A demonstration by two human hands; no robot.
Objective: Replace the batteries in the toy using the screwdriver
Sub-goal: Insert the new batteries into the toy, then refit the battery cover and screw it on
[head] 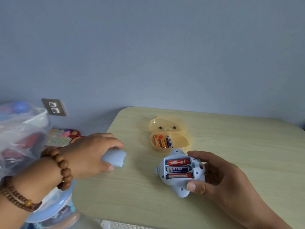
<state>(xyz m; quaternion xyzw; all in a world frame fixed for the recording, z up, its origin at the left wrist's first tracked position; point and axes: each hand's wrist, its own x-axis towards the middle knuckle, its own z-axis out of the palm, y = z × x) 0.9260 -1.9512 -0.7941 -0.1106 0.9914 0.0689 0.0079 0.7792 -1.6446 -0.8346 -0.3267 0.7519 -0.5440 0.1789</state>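
Observation:
A pale blue toy (179, 187) lies upside down on the wooden table (231, 146). Its battery bay is uncovered and holds three batteries (179, 169). My right hand (212, 176) grips the toy from the right, thumb on its near edge. My left hand (89, 154) holds the blue battery cover (115, 157) at the table's left edge, fingers curled over it. Behind the toy stands an open yellow bear-shaped case (179, 139) with three spare batteries (162, 141) inside. No screwdriver is in view.
A plastic bag of toys (19, 134) and a blue stool-like object (54, 205) sit left of the table, below its level. A wall outlet (54, 107) is on the blue wall behind.

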